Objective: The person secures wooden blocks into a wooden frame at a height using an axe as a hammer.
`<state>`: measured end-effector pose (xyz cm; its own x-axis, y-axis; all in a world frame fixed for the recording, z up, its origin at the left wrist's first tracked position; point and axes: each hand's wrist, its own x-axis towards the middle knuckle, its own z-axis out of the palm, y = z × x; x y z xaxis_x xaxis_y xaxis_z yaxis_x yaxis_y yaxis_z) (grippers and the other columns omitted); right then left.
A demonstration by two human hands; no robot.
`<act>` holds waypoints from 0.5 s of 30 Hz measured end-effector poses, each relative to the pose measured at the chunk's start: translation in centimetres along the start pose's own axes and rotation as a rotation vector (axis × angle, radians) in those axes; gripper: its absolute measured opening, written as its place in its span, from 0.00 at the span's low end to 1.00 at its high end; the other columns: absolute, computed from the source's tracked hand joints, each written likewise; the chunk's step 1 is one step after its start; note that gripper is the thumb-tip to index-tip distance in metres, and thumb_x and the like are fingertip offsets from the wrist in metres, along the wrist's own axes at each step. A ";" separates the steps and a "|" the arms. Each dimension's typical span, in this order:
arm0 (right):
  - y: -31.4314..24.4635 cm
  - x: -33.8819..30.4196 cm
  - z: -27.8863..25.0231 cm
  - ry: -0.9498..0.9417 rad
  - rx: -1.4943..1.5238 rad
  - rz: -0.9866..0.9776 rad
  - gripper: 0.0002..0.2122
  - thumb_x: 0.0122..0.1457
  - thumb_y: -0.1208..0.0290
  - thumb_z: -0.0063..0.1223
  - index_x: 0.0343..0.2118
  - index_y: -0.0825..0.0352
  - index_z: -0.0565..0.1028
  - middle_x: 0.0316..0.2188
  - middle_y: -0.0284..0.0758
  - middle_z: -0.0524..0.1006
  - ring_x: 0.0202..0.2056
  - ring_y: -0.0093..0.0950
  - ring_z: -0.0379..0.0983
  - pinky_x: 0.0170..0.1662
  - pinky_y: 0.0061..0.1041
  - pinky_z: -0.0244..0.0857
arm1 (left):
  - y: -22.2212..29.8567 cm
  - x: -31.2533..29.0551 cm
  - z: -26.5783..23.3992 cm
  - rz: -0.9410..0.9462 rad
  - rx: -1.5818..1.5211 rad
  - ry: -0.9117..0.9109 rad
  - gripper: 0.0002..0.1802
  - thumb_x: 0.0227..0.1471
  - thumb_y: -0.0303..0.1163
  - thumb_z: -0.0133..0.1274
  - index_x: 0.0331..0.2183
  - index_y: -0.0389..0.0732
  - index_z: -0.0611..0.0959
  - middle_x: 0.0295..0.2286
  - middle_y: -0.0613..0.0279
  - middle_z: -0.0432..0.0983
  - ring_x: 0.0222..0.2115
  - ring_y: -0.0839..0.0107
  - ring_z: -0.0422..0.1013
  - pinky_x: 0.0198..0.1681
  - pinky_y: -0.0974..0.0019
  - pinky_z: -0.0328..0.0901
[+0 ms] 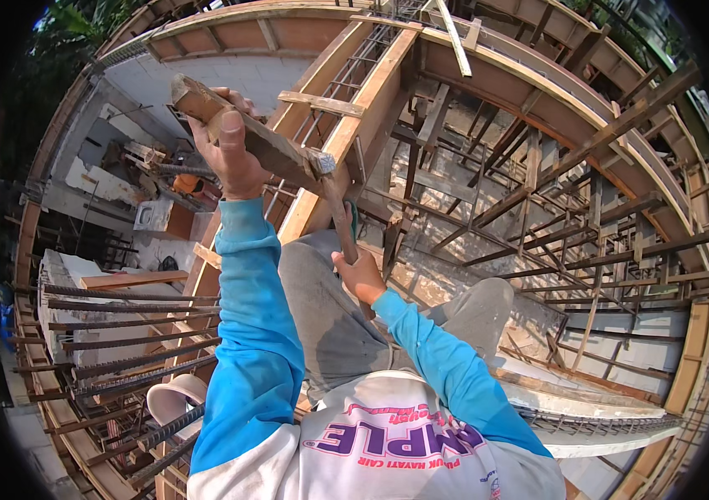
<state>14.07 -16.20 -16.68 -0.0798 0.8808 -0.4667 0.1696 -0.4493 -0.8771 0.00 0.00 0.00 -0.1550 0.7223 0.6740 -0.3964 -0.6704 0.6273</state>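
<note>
My left hand (233, 162) is closed around a short, thick length of timber (275, 152), holding it up over the formwork. The thumb lies across its near side, and most of the fingers are hidden behind it. Lower down, my right hand (360, 276) grips the wooden handle of a hammer (337, 208). The bright metal hammer head (322, 162) is at the timber's lower right end; I cannot tell whether the two touch. Just under them runs a narrow wooden beam form (371, 87) with steel reinforcing bars inside.
Ribbed steel bars (133, 325) jut in from the left, beside a pale upturned hard hat or bowl (177, 400). On the right, many timber props (529, 196) stand and cross below. A curved plywood form (588, 108) borders the drop. My bent knees (483, 308) straddle the middle.
</note>
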 end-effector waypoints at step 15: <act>-3.5 -1.6 -4.1 -0.011 0.065 -0.213 0.13 0.55 0.64 0.55 0.30 0.72 0.71 0.20 0.33 0.71 0.23 0.22 0.66 0.28 0.28 0.62 | 3.7 0.9 4.6 0.175 0.035 -0.003 0.29 0.43 0.45 0.61 0.42 0.39 0.70 0.30 0.61 0.67 0.32 0.70 0.65 0.37 0.66 0.64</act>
<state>17.62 -15.42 -12.43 -0.1181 0.9554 -0.2707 0.0840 -0.2620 -0.9614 2.57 -2.62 4.68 -0.2159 0.5932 0.7756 -0.3319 -0.7916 0.5130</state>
